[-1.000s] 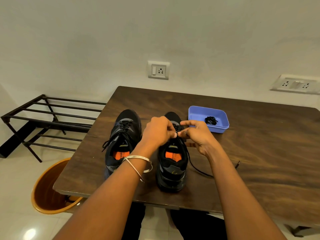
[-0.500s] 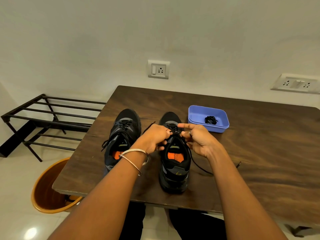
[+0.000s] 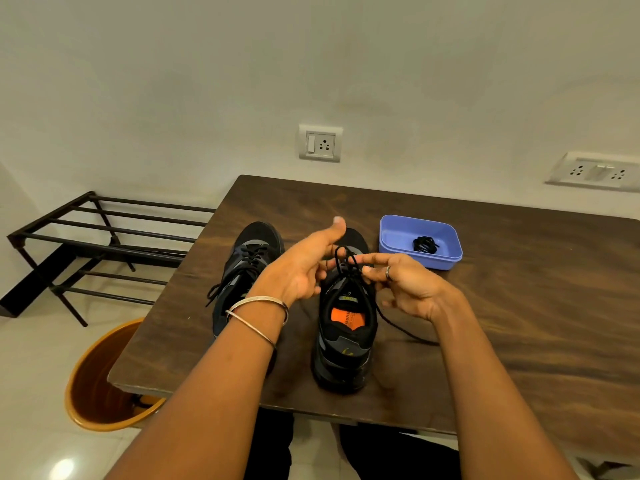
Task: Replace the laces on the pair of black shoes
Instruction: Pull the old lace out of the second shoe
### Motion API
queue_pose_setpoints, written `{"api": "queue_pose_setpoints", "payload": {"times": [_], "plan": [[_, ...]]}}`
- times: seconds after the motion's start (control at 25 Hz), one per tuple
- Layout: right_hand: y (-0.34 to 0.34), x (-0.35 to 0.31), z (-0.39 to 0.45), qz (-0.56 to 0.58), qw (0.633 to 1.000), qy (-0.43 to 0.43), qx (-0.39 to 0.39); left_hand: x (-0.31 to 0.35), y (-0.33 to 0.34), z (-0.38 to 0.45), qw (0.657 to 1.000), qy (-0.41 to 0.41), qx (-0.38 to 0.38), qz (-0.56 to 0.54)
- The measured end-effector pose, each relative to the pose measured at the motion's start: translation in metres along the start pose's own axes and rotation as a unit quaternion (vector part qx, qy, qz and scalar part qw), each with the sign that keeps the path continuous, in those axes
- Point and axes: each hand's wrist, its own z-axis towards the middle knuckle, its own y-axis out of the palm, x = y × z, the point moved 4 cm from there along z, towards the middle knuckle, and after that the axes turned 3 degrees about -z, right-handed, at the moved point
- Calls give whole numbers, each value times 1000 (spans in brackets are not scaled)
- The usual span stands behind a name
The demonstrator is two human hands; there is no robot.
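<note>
Both hands meet above the right shoe (image 3: pixel 346 327). The right hand (image 3: pixel 403 284) pinches the black lace (image 3: pixel 349 266) at its fingertips; the left hand (image 3: pixel 303 268), thumb raised, hooks the lace's loop. Left shoe (image 3: pixel 242 268) sits beyond the left wrist; the tray (image 3: pixel 420 256) with a spare lace (image 3: pixel 425 244) lies past the right hand.

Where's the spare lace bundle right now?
In the head view, the coiled black lace lies inside the blue tray on the table, far right of the shoe being laced, just beyond the right hand.
</note>
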Motion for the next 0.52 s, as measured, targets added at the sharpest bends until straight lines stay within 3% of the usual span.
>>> {"api": "queue_pose_setpoints", "payload": {"times": [0.16, 0.28, 0.4, 0.52], "plan": [[-8, -18, -13, -103, 992, -72, -14, 17, -3, -7, 980, 115, -27, -161], [-32, -35, -23, 38, 979, -195, 48, 32, -8, -16, 931, 202, -28, -304], [-57, -49, -39, 236, 918, -303, 96, 36, -20, -16, 894, 269, 32, -357], [-71, -50, -51, 293, 885, -345, 111, 34, -30, -13, 903, 276, 103, -313]]}}
